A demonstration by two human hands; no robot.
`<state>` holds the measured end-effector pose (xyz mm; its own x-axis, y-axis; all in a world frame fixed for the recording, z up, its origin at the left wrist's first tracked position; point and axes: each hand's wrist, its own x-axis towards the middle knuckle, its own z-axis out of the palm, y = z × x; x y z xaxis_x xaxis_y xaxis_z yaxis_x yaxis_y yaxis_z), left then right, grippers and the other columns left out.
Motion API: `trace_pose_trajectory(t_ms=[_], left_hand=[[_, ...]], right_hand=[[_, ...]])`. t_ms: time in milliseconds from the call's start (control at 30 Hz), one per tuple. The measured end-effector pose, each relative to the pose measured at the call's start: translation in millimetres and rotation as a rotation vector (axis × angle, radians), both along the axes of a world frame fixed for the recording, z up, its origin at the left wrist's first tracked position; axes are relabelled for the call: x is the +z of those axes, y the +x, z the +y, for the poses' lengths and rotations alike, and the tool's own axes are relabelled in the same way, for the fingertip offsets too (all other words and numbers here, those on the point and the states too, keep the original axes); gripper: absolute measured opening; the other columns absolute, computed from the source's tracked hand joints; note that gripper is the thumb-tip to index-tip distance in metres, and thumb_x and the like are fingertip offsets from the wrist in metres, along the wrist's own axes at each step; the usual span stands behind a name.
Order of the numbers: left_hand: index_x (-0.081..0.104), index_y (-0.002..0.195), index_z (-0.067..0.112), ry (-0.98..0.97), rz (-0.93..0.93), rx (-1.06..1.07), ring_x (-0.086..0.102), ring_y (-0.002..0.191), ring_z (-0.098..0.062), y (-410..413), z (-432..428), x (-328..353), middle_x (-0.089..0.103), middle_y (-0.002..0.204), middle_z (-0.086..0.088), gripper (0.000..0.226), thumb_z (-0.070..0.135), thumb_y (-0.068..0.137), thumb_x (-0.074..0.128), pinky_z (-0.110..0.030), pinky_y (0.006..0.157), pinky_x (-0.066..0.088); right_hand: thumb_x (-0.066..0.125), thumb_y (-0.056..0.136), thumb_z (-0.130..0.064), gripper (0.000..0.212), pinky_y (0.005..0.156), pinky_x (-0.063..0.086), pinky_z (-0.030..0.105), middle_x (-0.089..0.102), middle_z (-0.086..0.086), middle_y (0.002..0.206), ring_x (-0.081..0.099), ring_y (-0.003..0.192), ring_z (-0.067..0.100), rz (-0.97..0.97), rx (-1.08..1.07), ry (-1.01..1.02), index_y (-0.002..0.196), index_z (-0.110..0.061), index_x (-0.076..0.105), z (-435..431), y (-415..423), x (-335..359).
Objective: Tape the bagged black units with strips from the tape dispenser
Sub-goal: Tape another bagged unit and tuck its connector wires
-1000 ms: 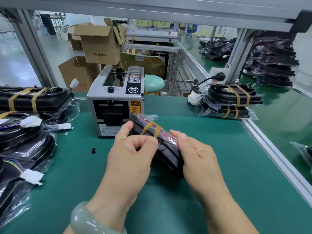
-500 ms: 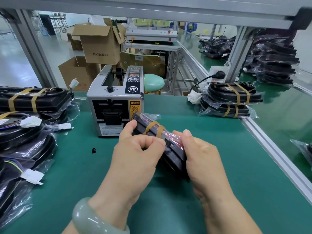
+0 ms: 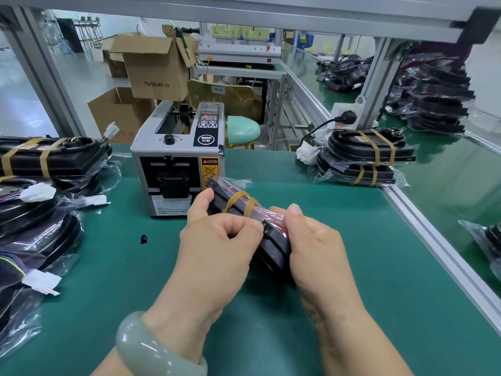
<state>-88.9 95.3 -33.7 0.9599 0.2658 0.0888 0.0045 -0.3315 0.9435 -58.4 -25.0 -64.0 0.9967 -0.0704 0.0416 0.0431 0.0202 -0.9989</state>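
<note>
Both hands clamp the bagged black unit, pressing tape strips down.
Left hand [image 3: 217, 240] and right hand [image 3: 311, 248] hold the bagged black unit [image 3: 271, 240] tilted above the tabletop [image 3: 352, 267] mid-front, just before the tape dispenser [image 3: 176, 164]; two tape strips [image 3: 241, 203] already wrap it.

Green-matted bench [image 3: 352, 267], cardboard boxes [image 3: 154, 69], pale floor [image 3: 16, 104]

Both hands, left hand [image 3: 217, 248] and right hand [image 3: 317, 251], grip a taped bagged black unit [image 3: 273, 245] before the tape dispenser [image 3: 176, 161].

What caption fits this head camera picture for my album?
Left hand and right hand hold a twice-taped bagged black unit before the tape dispenser on a green bench.
</note>
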Motion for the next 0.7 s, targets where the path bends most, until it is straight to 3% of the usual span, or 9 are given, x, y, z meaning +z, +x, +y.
trace_pose_trajectory(t_ms=[100, 200, 367, 700], left_hand=[[0.077, 0.066, 0.02, 0.006, -0.001, 0.006, 0.009, 0.132, 0.02, 1.8, -1.1, -1.5, 0.024, 0.152, 0.016, 0.023, 0.027, 0.083, 0.063, -0.008, 0.093, 0.017], [0.076, 0.065, 0.023, 0.0, -0.011, 0.028, 0.01, 0.128, 0.023, 2.3, -2.2, -2.4, 0.028, 0.139, 0.022, 0.021, 0.026, 0.082, 0.065, 0.009, 0.078, 0.015], [0.071, 0.066, 0.043, 0.026, -0.019, 0.045, 0.019, 0.122, 0.013, -0.2, -5.4, -2.1, 0.02, 0.153, 0.019, 0.021, 0.029, 0.081, 0.065, -0.013, 0.095, 0.016], [0.067, 0.068, 0.05, 0.023, -0.051, 0.109, 0.026, 0.135, -0.001, -0.1, -10.4, -6.7, 0.023, 0.152, 0.021, 0.018, 0.033, 0.075, 0.066, -0.016, 0.096, 0.017]], right_hand=[[0.046, 0.099, -0.036, 0.036, 0.083, 0.053, 0.033, 0.076, -0.007, 0.083, 0.071, 0.085, 0.013, -0.003, -0.004, -0.003, 0.082, -0.025, 0.076, 0.2, 0.2, -0.1], [0.046, 0.099, -0.036, 0.036, 0.082, 0.053, 0.032, 0.076, -0.006, 0.083, 0.071, 0.086, 0.014, -0.004, -0.007, 0.0, 0.081, -0.025, 0.076, 0.6, -0.1, 0.4], [0.047, 0.098, -0.036, 0.036, 0.079, 0.053, 0.03, 0.075, -0.007, 0.082, 0.07, 0.083, 0.013, -0.006, -0.007, 0.001, 0.08, -0.026, 0.076, 0.9, -1.1, 1.4], [0.047, 0.098, -0.036, 0.035, 0.08, 0.053, 0.03, 0.075, -0.008, 0.082, 0.07, 0.085, 0.011, -0.013, -0.008, -0.009, 0.081, -0.026, 0.075, 1.5, -2.9, 1.7]])
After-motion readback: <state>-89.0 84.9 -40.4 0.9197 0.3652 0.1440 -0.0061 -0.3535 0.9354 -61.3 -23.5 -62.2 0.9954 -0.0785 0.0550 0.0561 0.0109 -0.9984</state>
